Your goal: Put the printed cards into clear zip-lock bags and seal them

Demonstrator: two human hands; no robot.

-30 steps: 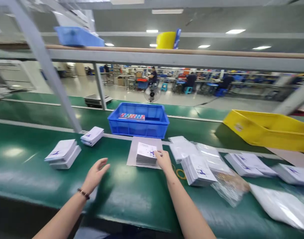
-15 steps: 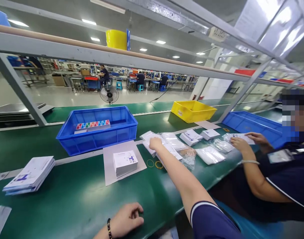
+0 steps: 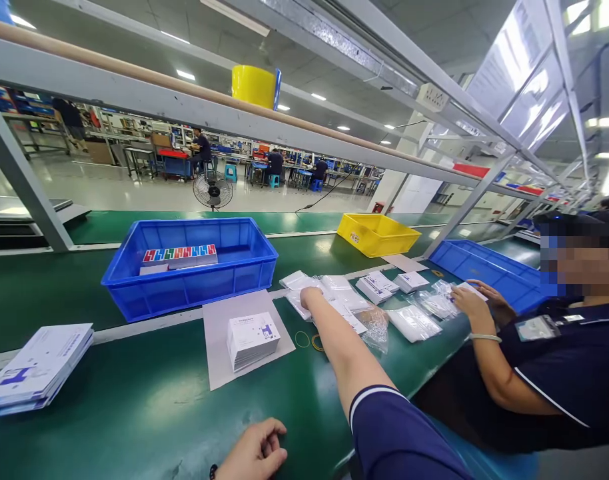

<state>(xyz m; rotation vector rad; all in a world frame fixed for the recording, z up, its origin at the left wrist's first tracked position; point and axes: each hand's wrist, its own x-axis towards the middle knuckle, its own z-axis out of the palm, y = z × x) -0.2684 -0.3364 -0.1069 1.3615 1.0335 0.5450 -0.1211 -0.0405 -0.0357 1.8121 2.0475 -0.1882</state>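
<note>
My left hand [image 3: 258, 450] rests low over the green bench, its fingers loosely curled with the thumb apart and nothing in them. My right arm stretches forward, and my right hand [image 3: 310, 297] lies on white booklets and clear plastic bags [image 3: 345, 291]; its fingers are hidden from me. Left of that hand, a neat stack of white booklets [image 3: 254, 341] with a purple print sits on a grey card sheet [image 3: 215, 363]. A green rubber band [image 3: 302, 340] lies near my right forearm, which partly covers a yellowish one [image 3: 316, 343].
A blue bin [image 3: 194, 287] holding colourful boxes stands behind the card. Further right are a yellow bin [image 3: 378, 237], more booklet stacks [image 3: 375, 288] and clear bags [image 3: 413, 324]. Another booklet pile [image 3: 39, 367] lies left. A co-worker [image 3: 549, 380] at right handles white paper. A shelf rail crosses above.
The view has shifted slightly, with the left booklet pile nearer the frame edge. My right hand stays at the bags and booklets; my left hand is nearly unmoved.
</note>
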